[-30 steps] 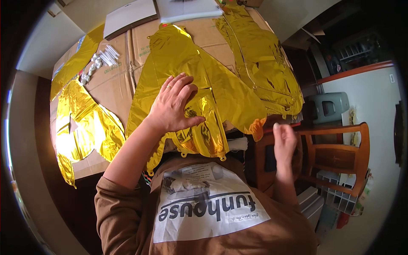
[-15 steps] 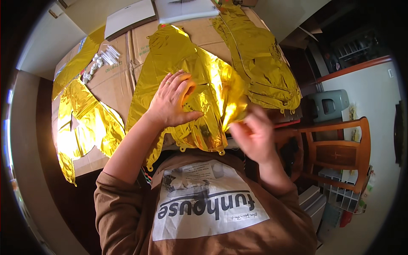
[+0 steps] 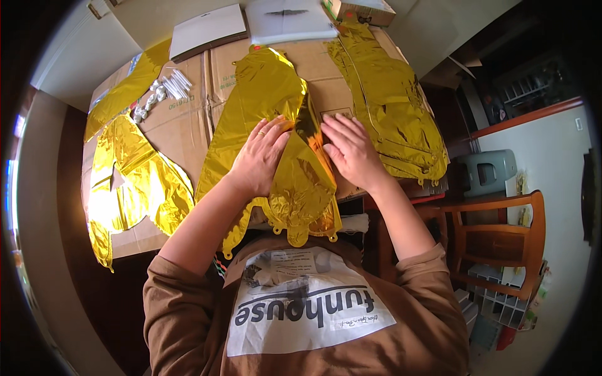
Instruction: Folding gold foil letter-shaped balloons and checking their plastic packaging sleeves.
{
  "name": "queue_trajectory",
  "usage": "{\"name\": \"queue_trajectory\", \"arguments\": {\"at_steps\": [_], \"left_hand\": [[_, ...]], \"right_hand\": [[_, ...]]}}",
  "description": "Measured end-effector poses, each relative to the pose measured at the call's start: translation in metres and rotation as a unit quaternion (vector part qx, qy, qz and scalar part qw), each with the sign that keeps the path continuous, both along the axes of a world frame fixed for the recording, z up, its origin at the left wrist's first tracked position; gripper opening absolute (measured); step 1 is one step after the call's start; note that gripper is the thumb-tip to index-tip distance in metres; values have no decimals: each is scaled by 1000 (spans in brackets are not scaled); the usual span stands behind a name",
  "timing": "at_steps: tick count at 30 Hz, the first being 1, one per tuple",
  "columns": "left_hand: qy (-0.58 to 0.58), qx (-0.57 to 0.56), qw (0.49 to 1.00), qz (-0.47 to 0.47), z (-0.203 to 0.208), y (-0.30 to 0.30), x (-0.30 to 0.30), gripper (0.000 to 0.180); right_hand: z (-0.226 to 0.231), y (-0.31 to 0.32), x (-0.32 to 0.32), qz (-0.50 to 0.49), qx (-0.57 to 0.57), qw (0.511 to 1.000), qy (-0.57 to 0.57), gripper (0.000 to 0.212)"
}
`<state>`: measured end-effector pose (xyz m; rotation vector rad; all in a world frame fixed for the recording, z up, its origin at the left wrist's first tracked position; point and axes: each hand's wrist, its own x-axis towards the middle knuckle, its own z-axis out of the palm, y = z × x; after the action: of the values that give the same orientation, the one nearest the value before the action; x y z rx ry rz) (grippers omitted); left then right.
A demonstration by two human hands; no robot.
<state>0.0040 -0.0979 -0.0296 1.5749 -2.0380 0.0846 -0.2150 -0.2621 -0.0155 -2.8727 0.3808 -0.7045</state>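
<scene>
A flat, uninflated gold foil balloon (image 3: 251,100) with small tabs along its lower edge lies in front of me. It is folded over, with a shiny crease running down its right side. My left hand (image 3: 260,153) rests on top of it, fingers stretched out and lying on the foil. On the right of the crease, my right hand (image 3: 352,150) has its fingers extended beside the folded edge, with nothing gripped. Whether its fingertips touch the foil I cannot tell.
Cardboard (image 3: 191,119) covers the table. More gold foil balloons lie at left (image 3: 128,150) and right (image 3: 389,100). Thin white sticks (image 3: 177,83) and small white bundles (image 3: 147,103) sit at far left. A box (image 3: 210,31) stands behind; a wooden chair (image 3: 495,229) is at right.
My right hand has moved up and inward from the lower right, letting go of the foil. The balloon's raised right part now lies folded down. My left hand has flattened onto it.
</scene>
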Motion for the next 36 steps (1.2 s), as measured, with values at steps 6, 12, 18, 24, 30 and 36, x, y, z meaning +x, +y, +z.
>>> {"name": "queue_trajectory", "arguments": {"at_steps": [6, 12, 18, 24, 30, 36], "left_hand": [[0, 17, 1000, -1, 2, 1, 2, 76], [-1, 31, 1000, -1, 2, 1, 3, 81], [-10, 52, 999, 4, 8, 1, 1, 89], [14, 47, 999, 3, 6, 0, 1, 84], [241, 95, 966, -9, 33, -8, 17, 55], [174, 36, 981, 85, 76, -43, 6, 21]], "right_hand": [[-1, 5, 5, 24, -16, 997, 67, 43], [4, 5, 6, 28, -38, 994, 95, 47], [5, 5, 4, 29, -51, 992, 108, 49], [3, 3, 6, 39, -62, 992, 104, 50], [2, 2, 7, 43, -50, 994, 85, 49], [10, 4, 8, 42, -68, 995, 66, 46]]}}
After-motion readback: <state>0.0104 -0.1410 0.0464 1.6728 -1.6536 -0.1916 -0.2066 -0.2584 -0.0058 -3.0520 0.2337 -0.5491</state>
